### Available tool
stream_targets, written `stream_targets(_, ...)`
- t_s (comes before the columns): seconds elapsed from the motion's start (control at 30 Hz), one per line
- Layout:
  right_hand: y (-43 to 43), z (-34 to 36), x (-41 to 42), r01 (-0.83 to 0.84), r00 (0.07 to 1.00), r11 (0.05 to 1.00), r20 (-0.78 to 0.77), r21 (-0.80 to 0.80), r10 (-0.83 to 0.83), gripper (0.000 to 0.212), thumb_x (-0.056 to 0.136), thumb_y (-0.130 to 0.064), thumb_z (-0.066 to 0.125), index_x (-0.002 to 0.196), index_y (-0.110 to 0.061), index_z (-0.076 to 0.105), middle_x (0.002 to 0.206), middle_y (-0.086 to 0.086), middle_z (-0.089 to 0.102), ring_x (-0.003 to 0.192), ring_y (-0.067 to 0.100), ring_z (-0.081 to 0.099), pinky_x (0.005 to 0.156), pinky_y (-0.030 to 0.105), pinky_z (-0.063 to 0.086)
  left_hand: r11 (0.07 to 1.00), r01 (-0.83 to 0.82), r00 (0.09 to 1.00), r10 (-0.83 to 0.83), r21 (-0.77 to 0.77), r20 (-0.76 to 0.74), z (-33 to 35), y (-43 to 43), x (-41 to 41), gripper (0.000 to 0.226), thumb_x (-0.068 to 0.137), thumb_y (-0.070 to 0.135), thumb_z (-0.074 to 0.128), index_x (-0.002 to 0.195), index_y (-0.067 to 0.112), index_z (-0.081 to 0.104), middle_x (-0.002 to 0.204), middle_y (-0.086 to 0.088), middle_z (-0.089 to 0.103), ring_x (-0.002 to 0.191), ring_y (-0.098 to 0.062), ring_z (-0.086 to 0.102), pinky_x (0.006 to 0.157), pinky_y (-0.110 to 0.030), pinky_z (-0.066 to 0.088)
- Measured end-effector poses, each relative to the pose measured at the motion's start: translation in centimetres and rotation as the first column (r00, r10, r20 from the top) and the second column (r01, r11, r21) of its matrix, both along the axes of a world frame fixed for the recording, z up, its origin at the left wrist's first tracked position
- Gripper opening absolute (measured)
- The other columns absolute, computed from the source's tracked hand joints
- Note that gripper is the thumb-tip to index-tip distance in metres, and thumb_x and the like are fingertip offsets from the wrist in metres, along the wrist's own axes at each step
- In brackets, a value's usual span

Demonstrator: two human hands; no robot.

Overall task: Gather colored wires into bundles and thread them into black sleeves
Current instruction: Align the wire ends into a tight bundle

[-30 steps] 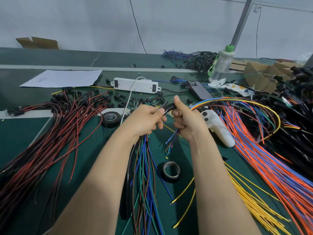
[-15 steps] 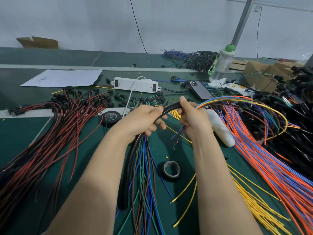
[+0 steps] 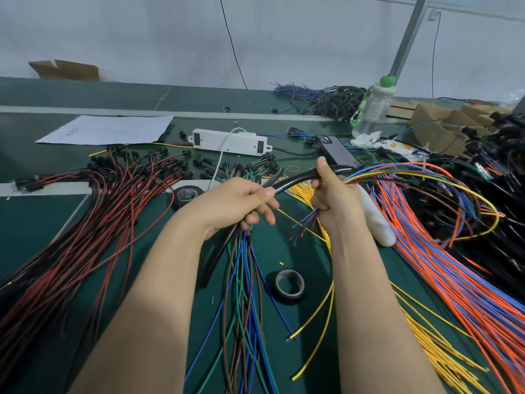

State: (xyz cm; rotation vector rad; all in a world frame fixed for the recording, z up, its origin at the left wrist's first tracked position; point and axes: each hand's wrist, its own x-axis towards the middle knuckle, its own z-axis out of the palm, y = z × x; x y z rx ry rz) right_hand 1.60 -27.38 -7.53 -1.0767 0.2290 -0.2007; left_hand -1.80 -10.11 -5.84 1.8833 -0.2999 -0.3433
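Black sleeve spans farther now between left hand and right hand, both gripping it.

This looks like a small wire-harness workshop. A long green counter runs below a plain white wall and carries large heaps of cut wires sorted by colour: red and black wires with black plugs, orange and blue wires, and yellow wires. Rolls of black tape and cardboard boxes lie among them.
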Motion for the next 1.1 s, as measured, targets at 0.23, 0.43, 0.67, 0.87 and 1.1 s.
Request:
stream_targets(0.23,1.3,0.1,-0.5,-0.191,0.981,0.975,0.011,-0.112,0.193,0.031,0.090,-0.020,0.065,0.068,-0.011,0.045,0.045,-0.002,0.054,0.029,0.003,0.026,0.032,0.015,0.018,0.995,-0.053,0.998,0.056,-0.090,0.026,-0.4,-0.8,0.3,0.028,0.100,0.022,0.044,0.083,0.010,0.062,0.056,0.002,0.066,0.038,-0.002,0.034,0.039,-0.013,0.031)
stream_targets(0.43,0.3,-0.1,-0.1,-0.006,1.000,1.000,0.008,-0.027,0.006,0.034,0.090,-0.024,0.066,0.068,-0.014,0.042,0.044,-0.003,0.053,0.028,0.004,0.022,0.034,0.015,0.015,0.999,-0.018,1.000,0.019,-0.051,0.012,-0.4,0.2,0.3,0.028,0.100,0.022,0.042,0.088,0.008,0.063,0.061,0.003,0.068,0.042,-0.001,0.041,0.043,-0.013,0.036)
stream_targets(0.67,0.5,0.1,-0.1,0.018,0.999,0.999,0.037,-0.030,-0.017,0.039,0.091,-0.021,0.065,0.063,-0.013,0.039,0.040,-0.002,0.046,0.028,0.005,0.025,0.033,0.015,0.017,0.995,-0.032,0.999,0.035,-0.098,0.028,-0.5,0.5,0.2,0.025,0.098,0.023,0.047,0.090,0.008,0.066,0.067,0.000,0.070,0.043,-0.002,0.040,0.043,-0.013,0.035)
stream_targets(0.87,-0.4,0.2,-0.2,0.043,0.999,0.997,-0.010,0.066,-0.043,0.034,0.089,-0.027,0.066,0.067,-0.014,0.044,0.042,-0.003,0.048,0.030,0.005,0.022,0.034,0.017,0.015,0.991,-0.024,1.000,0.026,-0.128,0.008,-0.3,1.8,-0.1,0.028,0.099,0.022,0.045,0.091,0.005,0.066,0.057,0.002,0.062,0.041,-0.002,0.035,0.042,-0.013,0.032)
stream_targets(1.1,-0.5,0.6,-0.2,0.130,0.991,0.988,-0.034,0.082,-0.128,0.032,0.091,-0.024,0.064,0.071,-0.011,0.044,0.046,0.001,0.046,0.030,0.006,0.024,0.032,0.017,0.016,0.992,-0.103,0.993,0.107,-0.077,0.051,0.5,2.2,-0.4,0.022,0.094,0.027,0.053,0.085,0.013,0.067,0.061,0.002,0.066,0.042,-0.001,0.041,0.042,-0.012,0.032)
